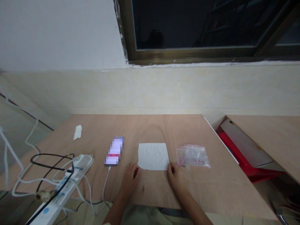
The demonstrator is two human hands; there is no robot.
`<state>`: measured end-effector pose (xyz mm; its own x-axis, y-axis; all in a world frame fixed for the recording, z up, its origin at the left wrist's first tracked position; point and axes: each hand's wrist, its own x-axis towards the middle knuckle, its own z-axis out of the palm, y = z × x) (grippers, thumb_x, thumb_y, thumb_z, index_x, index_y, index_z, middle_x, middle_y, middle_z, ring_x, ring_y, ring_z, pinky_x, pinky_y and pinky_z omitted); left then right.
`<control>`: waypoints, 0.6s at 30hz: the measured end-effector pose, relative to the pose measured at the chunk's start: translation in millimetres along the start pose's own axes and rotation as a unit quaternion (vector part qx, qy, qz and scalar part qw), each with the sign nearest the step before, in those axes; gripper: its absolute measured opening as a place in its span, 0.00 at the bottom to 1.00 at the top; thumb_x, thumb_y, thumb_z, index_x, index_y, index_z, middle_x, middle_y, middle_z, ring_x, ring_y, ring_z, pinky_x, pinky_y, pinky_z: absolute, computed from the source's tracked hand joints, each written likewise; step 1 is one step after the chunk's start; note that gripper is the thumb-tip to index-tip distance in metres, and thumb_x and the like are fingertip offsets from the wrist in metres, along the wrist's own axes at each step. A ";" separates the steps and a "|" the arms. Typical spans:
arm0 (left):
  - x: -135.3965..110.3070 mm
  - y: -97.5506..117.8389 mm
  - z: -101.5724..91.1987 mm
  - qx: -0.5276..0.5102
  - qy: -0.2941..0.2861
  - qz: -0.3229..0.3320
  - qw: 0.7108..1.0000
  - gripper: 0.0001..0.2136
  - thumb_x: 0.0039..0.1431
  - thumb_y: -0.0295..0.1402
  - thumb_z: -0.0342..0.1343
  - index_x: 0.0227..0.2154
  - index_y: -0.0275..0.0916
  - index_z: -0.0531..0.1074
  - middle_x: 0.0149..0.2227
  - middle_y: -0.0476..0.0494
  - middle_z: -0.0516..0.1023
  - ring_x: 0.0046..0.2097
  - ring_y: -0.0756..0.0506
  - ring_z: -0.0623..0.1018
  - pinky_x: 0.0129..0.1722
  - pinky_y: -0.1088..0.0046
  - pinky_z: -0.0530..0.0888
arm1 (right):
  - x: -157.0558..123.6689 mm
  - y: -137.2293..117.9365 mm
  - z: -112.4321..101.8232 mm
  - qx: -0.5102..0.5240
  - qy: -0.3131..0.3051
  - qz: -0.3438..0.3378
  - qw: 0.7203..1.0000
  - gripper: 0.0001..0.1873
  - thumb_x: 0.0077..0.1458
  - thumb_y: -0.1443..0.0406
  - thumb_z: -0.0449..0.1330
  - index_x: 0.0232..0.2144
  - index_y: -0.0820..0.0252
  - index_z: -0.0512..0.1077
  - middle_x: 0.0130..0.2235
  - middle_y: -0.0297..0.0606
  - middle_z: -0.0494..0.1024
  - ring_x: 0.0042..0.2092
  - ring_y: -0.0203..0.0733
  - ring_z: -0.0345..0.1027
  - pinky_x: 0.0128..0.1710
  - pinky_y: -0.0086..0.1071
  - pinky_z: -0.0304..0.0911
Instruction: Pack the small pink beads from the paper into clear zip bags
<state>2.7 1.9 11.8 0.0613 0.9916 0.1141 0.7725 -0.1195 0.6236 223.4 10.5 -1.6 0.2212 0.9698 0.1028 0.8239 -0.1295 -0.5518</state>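
A creased white sheet of tissue paper (153, 156) lies flat on the wooden table (154, 189) in front of me. At its lower left corner, my left hand (130, 178) rests with the fingers curled and the thumb and forefinger closed at the paper's edge. My right hand (178, 178) is closed in the same way at the lower right corner. Their fingertips are small in view. Just beyond my right hand lie clear plastic zip bags (193, 155) with small pink and dark bits inside. To the left of the paper is a phone (114, 151) with its screen blurred out.
A white cable (106, 184) runs from the phone. At the left, a power strip (67, 181) is tangled with black and white cords. A white scrap of paper (77, 132) lies at the back left. Beyond the table's right edge are a red object (243, 159) and another wooden tabletop (274, 134).
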 end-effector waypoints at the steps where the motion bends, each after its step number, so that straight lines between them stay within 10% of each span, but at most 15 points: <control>1: 0.3 -0.5 0.4 0.001 0.001 -0.001 1.000 0.09 0.54 0.33 0.42 0.25 0.39 0.65 0.28 0.47 0.69 0.33 0.46 0.68 0.34 0.69 0.64 | 0.3 -0.2 -0.3 -0.004 -0.003 -0.003 1.000 0.18 0.52 0.59 0.44 0.19 0.61 0.67 0.19 0.36 0.69 0.23 0.34 0.61 0.24 0.26 0.49; 18: 0.1 -3.5 2.3 -0.006 -0.014 -0.002 1.000 0.10 0.55 0.33 0.40 0.26 0.38 0.64 0.28 0.46 0.68 0.33 0.46 0.67 0.35 0.68 0.64 | 0.4 4.6 4.2 -0.002 0.003 -0.033 0.999 0.20 0.53 0.59 0.43 0.20 0.61 0.67 0.19 0.37 0.69 0.23 0.35 0.60 0.25 0.27 0.50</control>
<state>1.4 2.6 7.8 0.0755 0.9931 0.0894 0.7656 -0.1152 0.6329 225.1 11.2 -7.5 0.1693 0.9751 0.1432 0.8386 -0.0662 -0.5408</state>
